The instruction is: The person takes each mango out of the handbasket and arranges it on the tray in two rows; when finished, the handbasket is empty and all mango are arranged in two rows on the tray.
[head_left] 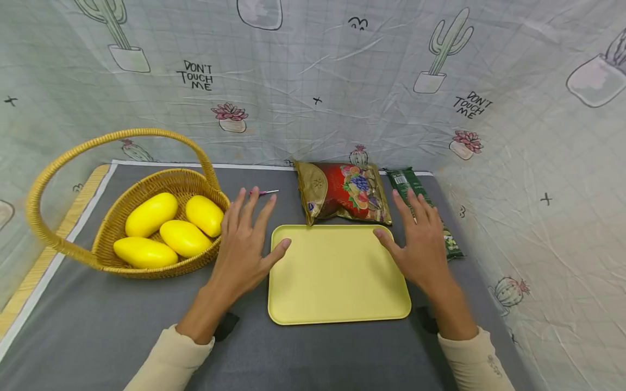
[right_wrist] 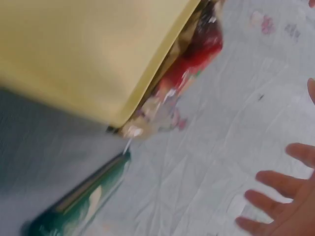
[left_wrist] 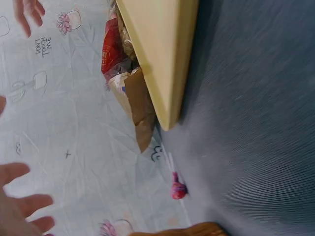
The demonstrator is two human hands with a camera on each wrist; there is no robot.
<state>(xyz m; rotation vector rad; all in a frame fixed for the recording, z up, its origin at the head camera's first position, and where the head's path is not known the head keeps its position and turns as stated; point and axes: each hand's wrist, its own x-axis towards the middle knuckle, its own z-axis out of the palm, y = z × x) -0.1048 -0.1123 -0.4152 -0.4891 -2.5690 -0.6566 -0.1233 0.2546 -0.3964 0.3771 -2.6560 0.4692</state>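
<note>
A pale yellow rectangular tray (head_left: 339,277) lies on the grey cloth between both hands. My left hand (head_left: 243,244) hovers beside the tray's left edge with fingers spread, holding nothing. On the other side my right hand (head_left: 421,244) is over the tray's right edge, fingers apart and nothing in them. A shiny red and gold bag (head_left: 342,190) with fruit pictures lies just behind the tray. Partly covered by the right hand is a long green packet (head_left: 403,182). Past the left fingertips lies a small lollipop (left_wrist: 178,189) in a pink wrapper, its white stick pointing right in the head view.
To the left stands a wicker basket (head_left: 100,255) with a tall arched handle, holding several yellow mangoes (head_left: 151,214). A cloth curtain (head_left: 303,70) printed with cacti hangs behind the table and along the right side. Bare wood (head_left: 34,282) shows at the table's left edge.
</note>
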